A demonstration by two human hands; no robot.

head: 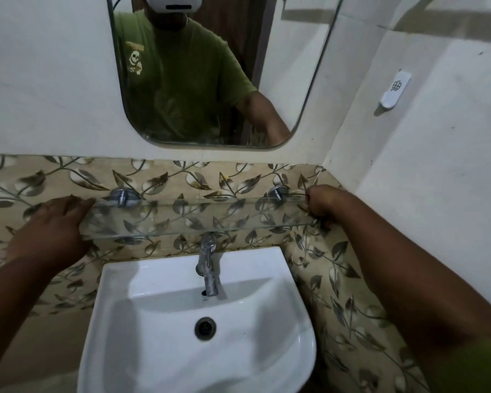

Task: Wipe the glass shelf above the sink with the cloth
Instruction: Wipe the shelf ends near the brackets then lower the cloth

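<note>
The clear glass shelf (199,219) runs along the leaf-patterned tiles above the white sink (119,279), held by two chrome brackets (122,197). My left hand (51,225) lies flat, palm down, with its fingers stretched onto the shelf's left end. My right hand (323,201) is curled into a fist at the shelf's right end, thumb above the glass and fingers below it. No cloth shows in either hand or anywhere in view.
A chrome faucet (209,265) rises just below the shelf's front edge. A mirror (210,80) hangs above and reflects a person in a green shirt. The right wall stands close by, with a small white holder (394,89) on it.
</note>
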